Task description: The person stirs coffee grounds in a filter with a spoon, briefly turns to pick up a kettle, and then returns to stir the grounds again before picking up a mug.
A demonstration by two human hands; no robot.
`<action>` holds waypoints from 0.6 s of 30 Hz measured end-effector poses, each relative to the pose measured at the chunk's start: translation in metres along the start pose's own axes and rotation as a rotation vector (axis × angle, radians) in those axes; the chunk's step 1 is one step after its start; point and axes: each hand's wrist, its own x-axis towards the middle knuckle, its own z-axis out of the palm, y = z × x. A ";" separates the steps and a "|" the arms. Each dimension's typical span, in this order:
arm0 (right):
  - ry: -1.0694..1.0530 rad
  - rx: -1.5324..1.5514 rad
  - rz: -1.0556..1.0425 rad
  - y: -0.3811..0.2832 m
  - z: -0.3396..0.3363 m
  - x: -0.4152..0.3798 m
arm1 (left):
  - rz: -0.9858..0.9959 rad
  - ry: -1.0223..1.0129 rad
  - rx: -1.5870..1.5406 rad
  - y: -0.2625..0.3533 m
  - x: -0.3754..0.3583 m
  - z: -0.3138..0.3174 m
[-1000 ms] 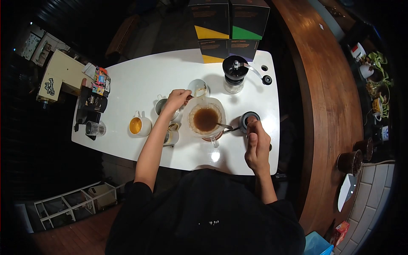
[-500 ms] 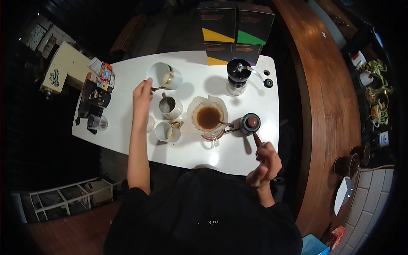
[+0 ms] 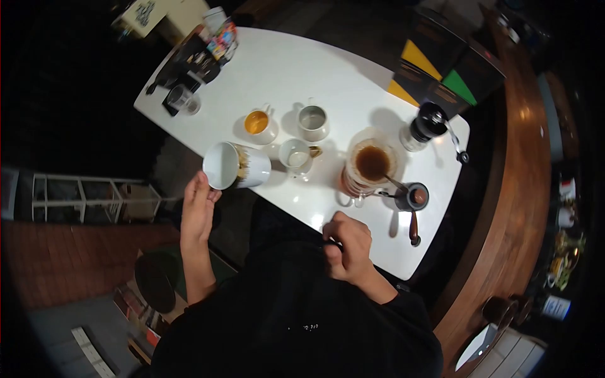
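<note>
My left hand [image 3: 200, 211] grips a large white mug [image 3: 257, 167] with a gold pattern. The mug is tipped sideways at the table's near edge, its mouth towards the left. In front of my dark shirt is my right hand [image 3: 351, 249], fingers curled around a small dark bit I cannot make out. Beyond the mug stand a cup with a gold inside [image 3: 256, 123], a greyish pitcher [image 3: 312, 121] and a white cup with a gold handle [image 3: 295, 156]. A paper filter [image 3: 373, 162] with brown coffee sits over a glass server [image 3: 354, 188], a spoon leaning in it.
A small kettle [image 3: 413, 196] with a wooden handle stands right of the server. Behind it are a hand grinder [image 3: 426, 125] and dark boxes [image 3: 435, 57]. A clear glass [image 3: 184, 99] stands at the table's left end. A wooden counter [image 3: 498, 239] runs along the right.
The view has turned. My left hand has brought the large mug from behind the cups to the table's near edge. My right hand has moved from beside the kettle handle to before my body.
</note>
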 end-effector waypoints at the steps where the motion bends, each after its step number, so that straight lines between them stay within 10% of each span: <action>1: -0.031 0.019 -0.012 0.000 0.009 0.007 | -0.006 0.025 0.009 -0.002 -0.012 -0.004; 4: -0.287 -0.050 0.313 -0.003 0.038 0.025 | -0.017 0.039 -0.045 -0.025 -0.040 -0.037; 18: -0.821 0.260 -0.016 -0.020 0.248 0.039 | 0.030 0.358 0.008 -0.007 -0.174 -0.132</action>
